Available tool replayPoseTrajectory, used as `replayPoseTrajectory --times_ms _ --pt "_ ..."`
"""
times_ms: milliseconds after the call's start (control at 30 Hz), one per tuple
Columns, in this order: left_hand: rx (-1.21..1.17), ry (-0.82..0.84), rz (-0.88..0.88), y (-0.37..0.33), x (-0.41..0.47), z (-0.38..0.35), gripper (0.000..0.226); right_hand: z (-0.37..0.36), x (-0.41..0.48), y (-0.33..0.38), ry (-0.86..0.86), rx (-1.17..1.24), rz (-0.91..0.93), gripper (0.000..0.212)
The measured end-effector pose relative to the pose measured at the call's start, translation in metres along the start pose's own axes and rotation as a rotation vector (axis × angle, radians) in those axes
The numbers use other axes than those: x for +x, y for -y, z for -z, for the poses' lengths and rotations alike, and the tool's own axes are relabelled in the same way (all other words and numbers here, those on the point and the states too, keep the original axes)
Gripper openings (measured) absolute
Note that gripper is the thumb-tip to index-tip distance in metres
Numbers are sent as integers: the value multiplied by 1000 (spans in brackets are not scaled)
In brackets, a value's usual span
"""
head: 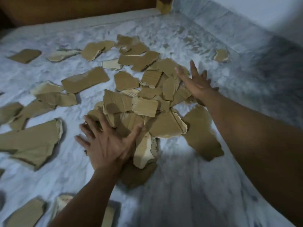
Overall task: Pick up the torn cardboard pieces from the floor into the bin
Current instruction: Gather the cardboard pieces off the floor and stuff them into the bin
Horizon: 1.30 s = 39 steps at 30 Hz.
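Pressing flat on the near side of a heap of torn cardboard pieces [144, 102], the left hand [106, 145] has its fingers spread wide — its grip apart, clamped on nothing. The right hand [196, 82] lies against the far right edge of the same heap, fingers straight and splayed, grip likewise apart. The heap sits on a pale marbled floor [188, 185], with more loose pieces scattered to the left and one small piece [221, 54] well apart at the upper right — a wooden furniture base [73, 9] runs along the top.
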<state>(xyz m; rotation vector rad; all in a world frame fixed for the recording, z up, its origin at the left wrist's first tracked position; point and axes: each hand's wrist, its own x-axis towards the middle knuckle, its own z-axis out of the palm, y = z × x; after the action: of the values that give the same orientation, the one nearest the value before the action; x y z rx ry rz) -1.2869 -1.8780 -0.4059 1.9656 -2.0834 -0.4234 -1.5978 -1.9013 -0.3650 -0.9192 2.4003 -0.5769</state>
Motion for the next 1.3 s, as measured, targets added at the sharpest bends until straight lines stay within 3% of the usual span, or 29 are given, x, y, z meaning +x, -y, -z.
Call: replayPoseTrajectory --times_ms 167,300,367,533,733,767,833,900,933,1100,1300 --pt "-20 -54 37 1 2 -1 128 -43 -28 40 251 -234 226 95" --pt "-64 -112 93 -2 1 2 119 -69 -67 36 87 -479 432 65" --pt "-71 -123 117 -3 1 3 115 -77 -83 35 20 -496 425 64" --pt "-82 -133 133 -1 1 9 110 -100 -122 44 -13 -324 303 73" --pt "-115 111 27 12 0 27 82 -105 -155 48 58 -106 297 60" --pt "-194 159 3 14 0 33 73 -106 -162 48 70 -20 282 61" --pt "-589 258 21 17 -5 46 47 -109 -176 47 70 156 244 60" --pt "-958 295 56 16 -21 58 21 -112 -195 47 49 214 249 58" --pt "-1039 279 60 15 -30 63 18 -112 -205 46 22 205 267 58" --pt "-1169 344 -3 -6 -59 86 31 -77 -241 35 -108 205 237 57" --pt "-1235 421 -194 -75 -96 145 47 15 -283 30 -247 223 222 58"
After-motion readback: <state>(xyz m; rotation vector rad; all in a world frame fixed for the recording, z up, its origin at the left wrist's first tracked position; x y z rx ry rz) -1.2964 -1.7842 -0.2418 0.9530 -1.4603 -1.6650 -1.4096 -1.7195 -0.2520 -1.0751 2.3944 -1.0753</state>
